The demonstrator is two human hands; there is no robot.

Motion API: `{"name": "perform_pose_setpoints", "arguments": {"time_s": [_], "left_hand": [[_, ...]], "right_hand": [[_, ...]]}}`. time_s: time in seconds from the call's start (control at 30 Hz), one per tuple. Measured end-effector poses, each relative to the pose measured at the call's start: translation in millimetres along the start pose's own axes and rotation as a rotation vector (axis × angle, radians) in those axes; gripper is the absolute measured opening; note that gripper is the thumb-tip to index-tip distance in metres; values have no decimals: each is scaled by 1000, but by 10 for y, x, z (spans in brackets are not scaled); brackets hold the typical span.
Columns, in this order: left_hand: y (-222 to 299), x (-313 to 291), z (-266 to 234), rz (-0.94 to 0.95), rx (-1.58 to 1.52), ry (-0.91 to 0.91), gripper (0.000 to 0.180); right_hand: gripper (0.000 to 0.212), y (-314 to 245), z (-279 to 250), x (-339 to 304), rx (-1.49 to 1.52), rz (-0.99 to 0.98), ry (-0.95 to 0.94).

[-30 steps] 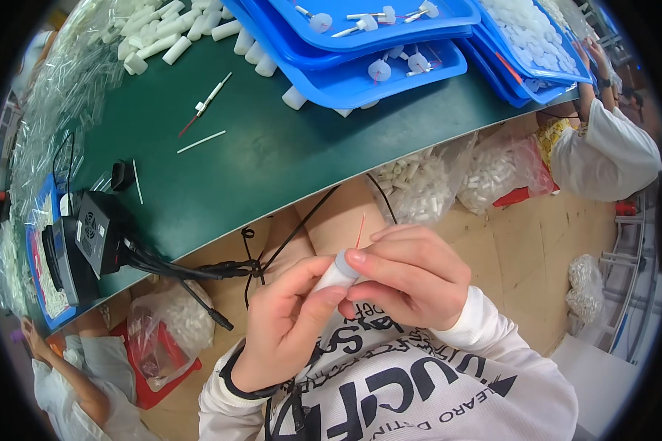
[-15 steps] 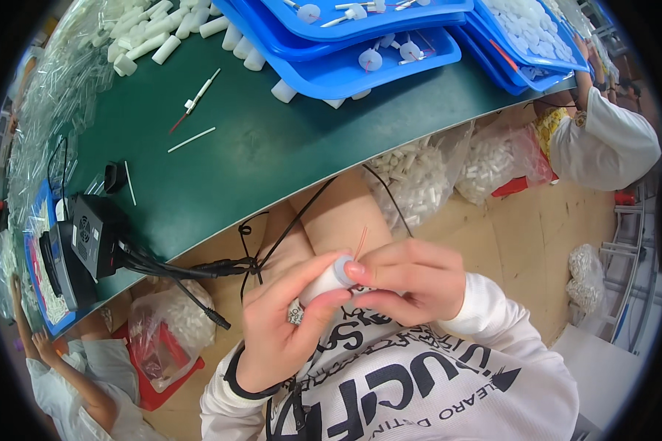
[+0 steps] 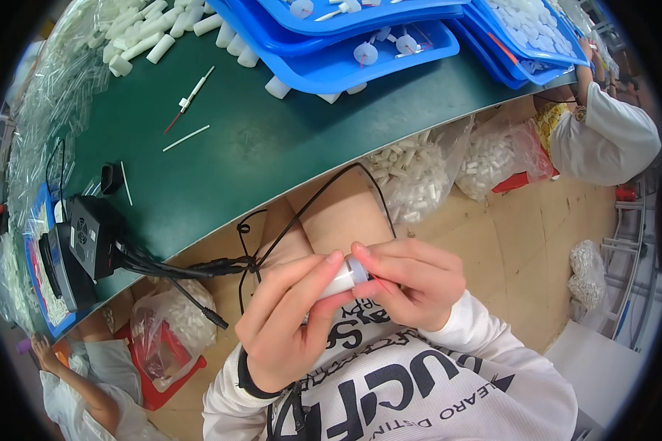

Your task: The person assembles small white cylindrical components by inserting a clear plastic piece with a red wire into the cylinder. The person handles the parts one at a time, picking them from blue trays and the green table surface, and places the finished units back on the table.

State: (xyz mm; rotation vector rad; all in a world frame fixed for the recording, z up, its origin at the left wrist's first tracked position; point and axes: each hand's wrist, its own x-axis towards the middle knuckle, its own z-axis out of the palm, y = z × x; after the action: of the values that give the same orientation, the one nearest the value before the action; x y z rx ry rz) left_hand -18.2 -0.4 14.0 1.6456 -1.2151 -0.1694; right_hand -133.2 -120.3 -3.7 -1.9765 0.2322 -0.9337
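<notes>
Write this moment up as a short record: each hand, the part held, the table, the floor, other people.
Left hand: gripping a white cylinder
Right hand: fingers at the translucent cap on the cylinder's end
Hand position: in front of the torso, off the table
Table: green; thin white stick, white rod with a red end, black device, stacked blue trays
Floor: clear bag of white pieces beyond the table edge
Others: one person at left, one at right
</notes>
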Motion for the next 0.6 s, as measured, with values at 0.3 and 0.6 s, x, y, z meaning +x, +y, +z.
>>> {"name": "perform_pose_setpoints", "arguments": {"time_s": [0.3, 0.6], "left_hand": [[-27, -28, -3, 118, 90, -29, 36], [-101, 20, 69, 200, 127, 27, 35]], "right_hand": [[38, 54, -115, 84, -118, -247, -169], [38, 85, 10, 17, 181, 77, 24]]}}
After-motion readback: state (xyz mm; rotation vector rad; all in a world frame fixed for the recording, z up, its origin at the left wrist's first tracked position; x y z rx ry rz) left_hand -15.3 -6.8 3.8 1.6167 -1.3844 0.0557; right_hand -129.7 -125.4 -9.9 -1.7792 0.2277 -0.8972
